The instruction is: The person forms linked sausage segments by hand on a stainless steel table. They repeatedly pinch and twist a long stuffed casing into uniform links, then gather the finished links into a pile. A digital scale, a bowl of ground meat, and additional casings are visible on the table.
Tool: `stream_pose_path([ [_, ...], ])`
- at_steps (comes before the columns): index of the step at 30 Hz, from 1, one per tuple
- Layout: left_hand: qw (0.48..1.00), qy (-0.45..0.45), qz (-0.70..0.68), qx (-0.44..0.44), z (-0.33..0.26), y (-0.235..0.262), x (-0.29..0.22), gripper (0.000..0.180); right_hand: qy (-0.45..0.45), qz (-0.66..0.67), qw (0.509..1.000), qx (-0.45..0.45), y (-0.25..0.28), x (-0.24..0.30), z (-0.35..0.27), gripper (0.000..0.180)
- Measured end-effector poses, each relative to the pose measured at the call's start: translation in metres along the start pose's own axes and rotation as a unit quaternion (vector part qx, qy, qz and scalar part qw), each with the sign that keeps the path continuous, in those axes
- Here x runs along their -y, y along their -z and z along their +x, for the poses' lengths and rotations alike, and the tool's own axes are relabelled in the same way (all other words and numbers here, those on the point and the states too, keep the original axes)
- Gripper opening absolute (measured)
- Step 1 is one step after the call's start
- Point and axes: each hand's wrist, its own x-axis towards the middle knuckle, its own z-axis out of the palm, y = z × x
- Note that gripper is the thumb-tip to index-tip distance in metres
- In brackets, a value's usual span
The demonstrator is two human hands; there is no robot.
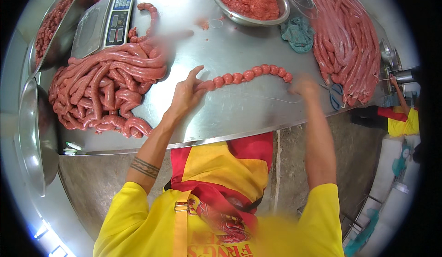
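Observation:
A string of small round sausage links (249, 75) lies in an arc across the steel table, tied off into beads. My left hand (185, 91) grips its left end, where the casing is still smooth; the index finger points away from the meat. My right hand (305, 86) is beside the last link on the right, smeared by motion, so its fingers cannot be made out. A thin white twine (276, 99) runs over the table toward that hand. Left of my left hand is a heap of long filled sausage (103, 89).
A digital scale (119, 20) stands at the far left near metal bowls (34, 137). At the back are a bowl of ground meat (248, 1) and a teal cloth (298, 35). Blue-handled scissors (334, 97) lie by more sausage (343, 40). Another person (403, 120) is at far right.

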Motion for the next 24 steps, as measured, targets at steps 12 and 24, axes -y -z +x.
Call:
stream_pose_path([
  [12, 0.982, 0.154, 0.0, -0.11, 0.011, -0.017, -0.007, 0.025, 0.02, 0.424, 0.905, 0.01, -0.076, 0.01, -0.349, 0.032],
  [24, 0.894, -0.314, 0.3, 0.109, 0.008, 0.021, 0.018, 0.034, -0.232, 0.959, 0.064, -0.152, -0.336, -0.214, -0.393, 0.059],
])
